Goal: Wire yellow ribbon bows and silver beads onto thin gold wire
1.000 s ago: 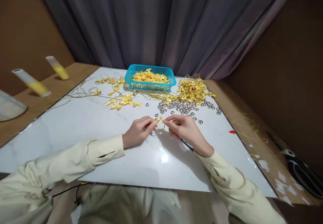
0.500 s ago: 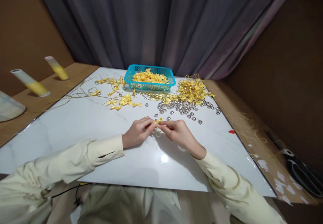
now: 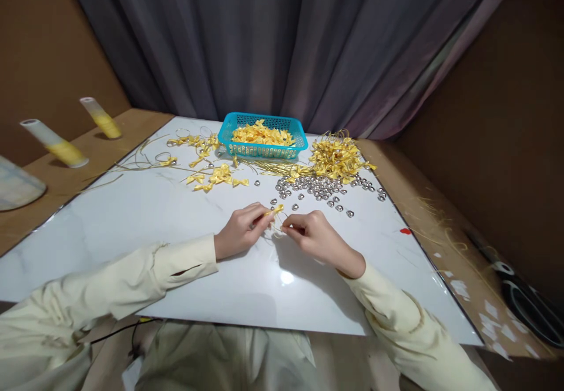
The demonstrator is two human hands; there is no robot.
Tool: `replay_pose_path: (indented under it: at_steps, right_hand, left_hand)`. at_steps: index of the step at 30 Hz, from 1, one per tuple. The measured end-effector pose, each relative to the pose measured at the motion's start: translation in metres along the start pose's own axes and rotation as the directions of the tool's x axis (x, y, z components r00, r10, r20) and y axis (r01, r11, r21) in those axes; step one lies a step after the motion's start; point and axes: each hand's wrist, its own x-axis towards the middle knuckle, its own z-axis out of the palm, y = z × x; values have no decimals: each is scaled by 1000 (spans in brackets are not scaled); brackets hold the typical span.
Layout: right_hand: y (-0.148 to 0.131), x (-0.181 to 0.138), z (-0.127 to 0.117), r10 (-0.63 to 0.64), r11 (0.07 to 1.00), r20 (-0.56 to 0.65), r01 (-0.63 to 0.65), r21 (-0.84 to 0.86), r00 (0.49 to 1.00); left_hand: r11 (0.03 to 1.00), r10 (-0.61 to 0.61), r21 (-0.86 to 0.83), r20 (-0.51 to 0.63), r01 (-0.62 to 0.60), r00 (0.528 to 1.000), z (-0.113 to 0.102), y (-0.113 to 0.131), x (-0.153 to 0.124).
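Observation:
Over the middle of the white board, my left hand [image 3: 245,230] pinches a small yellow ribbon bow [image 3: 277,209] between thumb and fingers. A thin gold cord [image 3: 278,233] loops below the bow. My right hand [image 3: 314,236] is a little to the right, its thumb and fingertips closed on an end of that cord. Just beyond the hands lie silver heart-shaped pieces [image 3: 321,187], most of them heaped and several scattered singly. Fingers cover part of the bow and cord, so how they are joined cannot be made out.
A blue basket [image 3: 262,152] full of yellow bows stands at the back. Right of it is a pile of bows with cords [image 3: 335,157]; loose bows [image 3: 220,174] lie to the left. Ribbon rolls [image 3: 66,151] stand at far left, black-handled scissors [image 3: 529,308] at far right.
My right hand has drawn away from the bow, slightly right and down, and now grips the cord. My left hand stays in place with the bow.

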Motion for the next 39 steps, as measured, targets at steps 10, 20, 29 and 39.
replay_pose_path:
  at_steps: [10,20,29,39]
  right_hand:
    - [-2,-4,-17,-50,998,15,50,43,999]
    - [1,-8,-23,-121,989,2,121,-82,993]
    - [0,-16,-43,-246,944,103,262,-200,964]
    - [-1,-19,-57,-268,954,157,284,-93,951]
  left_hand:
    - [998,-69,8,4,69,998,-1,-1,-1]
    - [995,-95,7,-3,95,995,-1,-2,-1]
    - [996,-90,15,-10,90,996,0,-1,0]
    - [996,-84,12,-15,84,996,0,-3,-1]
